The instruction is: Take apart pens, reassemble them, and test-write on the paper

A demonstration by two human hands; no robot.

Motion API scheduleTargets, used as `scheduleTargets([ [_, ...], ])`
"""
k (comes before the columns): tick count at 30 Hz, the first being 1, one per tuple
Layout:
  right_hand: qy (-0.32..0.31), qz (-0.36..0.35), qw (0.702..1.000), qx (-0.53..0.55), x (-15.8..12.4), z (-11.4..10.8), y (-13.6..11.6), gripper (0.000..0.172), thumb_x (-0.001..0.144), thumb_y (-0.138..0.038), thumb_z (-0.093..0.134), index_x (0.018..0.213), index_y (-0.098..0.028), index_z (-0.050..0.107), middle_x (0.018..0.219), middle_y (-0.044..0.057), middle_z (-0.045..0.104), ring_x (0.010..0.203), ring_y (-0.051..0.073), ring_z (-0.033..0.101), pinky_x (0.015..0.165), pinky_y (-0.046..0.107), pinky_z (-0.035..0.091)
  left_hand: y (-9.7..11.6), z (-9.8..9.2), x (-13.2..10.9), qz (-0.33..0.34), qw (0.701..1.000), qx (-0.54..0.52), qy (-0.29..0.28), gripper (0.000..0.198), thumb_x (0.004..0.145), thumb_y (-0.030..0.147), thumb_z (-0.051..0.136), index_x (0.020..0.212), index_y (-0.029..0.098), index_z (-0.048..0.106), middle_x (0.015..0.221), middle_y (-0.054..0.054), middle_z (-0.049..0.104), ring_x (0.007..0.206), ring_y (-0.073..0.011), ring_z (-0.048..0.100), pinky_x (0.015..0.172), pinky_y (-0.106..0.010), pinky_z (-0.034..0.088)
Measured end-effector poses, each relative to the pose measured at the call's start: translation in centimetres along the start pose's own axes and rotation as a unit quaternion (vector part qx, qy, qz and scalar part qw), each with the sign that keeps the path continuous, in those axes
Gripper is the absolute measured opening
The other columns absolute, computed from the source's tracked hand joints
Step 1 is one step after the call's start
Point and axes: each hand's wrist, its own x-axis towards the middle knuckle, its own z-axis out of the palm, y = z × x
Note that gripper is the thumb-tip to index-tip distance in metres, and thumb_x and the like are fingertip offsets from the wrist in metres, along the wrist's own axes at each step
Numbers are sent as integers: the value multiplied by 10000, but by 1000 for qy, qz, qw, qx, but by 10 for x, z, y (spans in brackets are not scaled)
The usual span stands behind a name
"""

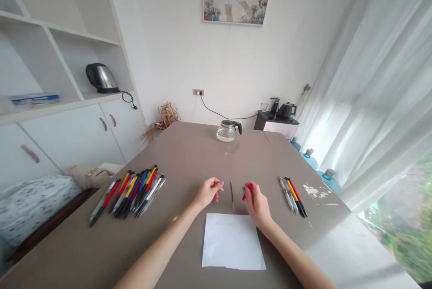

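Observation:
My left hand (209, 191) is closed in a pinch above the table, with a small pale piece (222, 187) at its fingertips, too small to name. The fingers of my right hand (258, 202) are wrapped round a red pen part (249, 186); most of it is hidden by the hand. Between the two hands a thin dark pen refill (231, 193) lies on the table. Just below them is a white sheet of paper (233, 244) with faint marks near its top edge; my right wrist is beside its upper right corner.
On the brown table (189, 154), a pile of mixed pens (135, 192) lies to the left. Several pens (293, 195) lie in a row at the right. A glass pot (226, 131) with clear liquid stands at the far end. Blue water jugs (329, 181) stand beyond the right edge.

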Motion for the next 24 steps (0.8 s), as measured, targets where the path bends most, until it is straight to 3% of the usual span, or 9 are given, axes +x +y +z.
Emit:
scheduleTargets([
  [4,52,-106,993,-8,-15,1,19,155,828,-207,324,947,-192,421,801,39,559,646,115,544,624,249,428,-5,1,1,27,1000,11,-4,353,699,485,494,734,134,505,579,24,515,373,-46,447,348,-172,387],
  [6,33,-127,991,-11,-16,4,20,182,827,-185,323,982,-197,418,892,59,549,735,123,550,650,252,436,-5,1,0,29,1000,11,-2,353,699,482,495,735,131,507,604,13,525,395,-47,459,369,-175,401],
  [11,-15,-145,988,-52,-13,8,14,206,828,-163,309,1005,-205,405,1090,82,507,925,141,529,714,258,446,-1,0,-5,34,999,0,-25,328,704,438,513,842,140,513,712,-13,545,489,-61,502,444,-202,449],
  [17,-54,-148,983,-95,-10,7,12,243,836,-169,289,1052,-202,396,1124,79,497,993,138,503,752,255,456,1,0,-8,38,998,14,-56,305,743,401,472,902,145,515,810,-46,566,550,-68,516,475,-203,446],
  [24,-50,-170,971,-158,-9,8,9,277,833,-202,294,1056,-226,457,1139,76,488,1046,165,473,722,269,484,2,3,-10,42,997,32,-55,338,744,466,436,830,145,500,698,-5,521,518,-66,497,458,-195,422],
])
